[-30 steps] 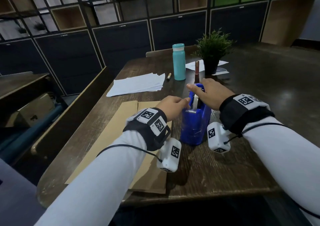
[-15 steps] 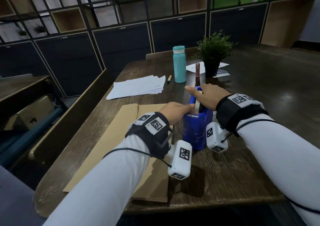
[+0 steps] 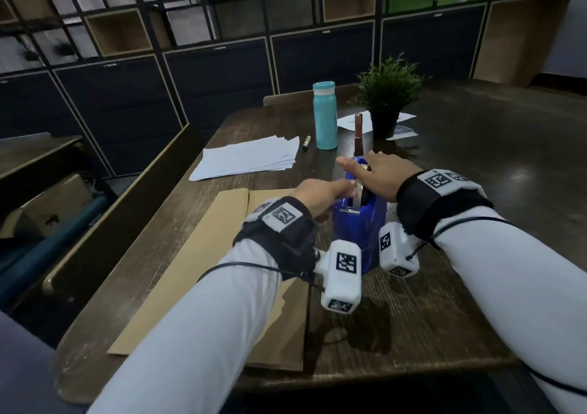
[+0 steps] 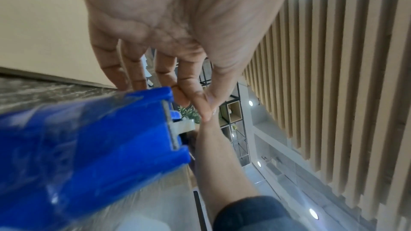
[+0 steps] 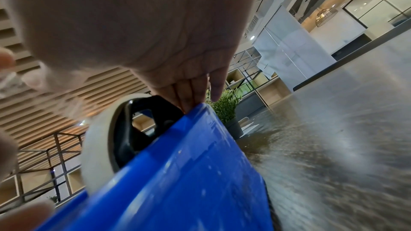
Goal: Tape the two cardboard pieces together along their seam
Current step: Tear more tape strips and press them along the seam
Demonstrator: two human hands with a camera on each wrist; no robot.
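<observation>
Two tan cardboard pieces point(image 3: 197, 254) lie side by side on the dark wooden table point(image 3: 428, 334), and their seam point(image 3: 248, 200) runs away from me. A blue tape dispenser point(image 3: 359, 232) stands just right of them. My left hand point(image 3: 346, 189) reaches its front. In the left wrist view the thumb and forefinger point(image 4: 201, 106) pinch together just past the cutter point(image 4: 171, 129), where the pale tape end point(image 4: 184, 126) leaves it. My right hand point(image 3: 368, 167) lies flat on top of the dispenser point(image 5: 177, 173), fingers straight along its edge beside the white tape roll point(image 5: 98, 140).
Behind the dispenser stand a teal bottle point(image 3: 324, 116), a small brown tube point(image 3: 358, 126) and a potted plant point(image 3: 389, 96). A stack of white paper point(image 3: 247, 158) and a pen point(image 3: 306, 142) lie at the back left. A bench point(image 3: 104, 223) runs along the table's left edge.
My left forearm has swung right and nearer, while its fingers have stayed at the dispenser's front by the cutter. The right hand remains on top of the dispenser.
</observation>
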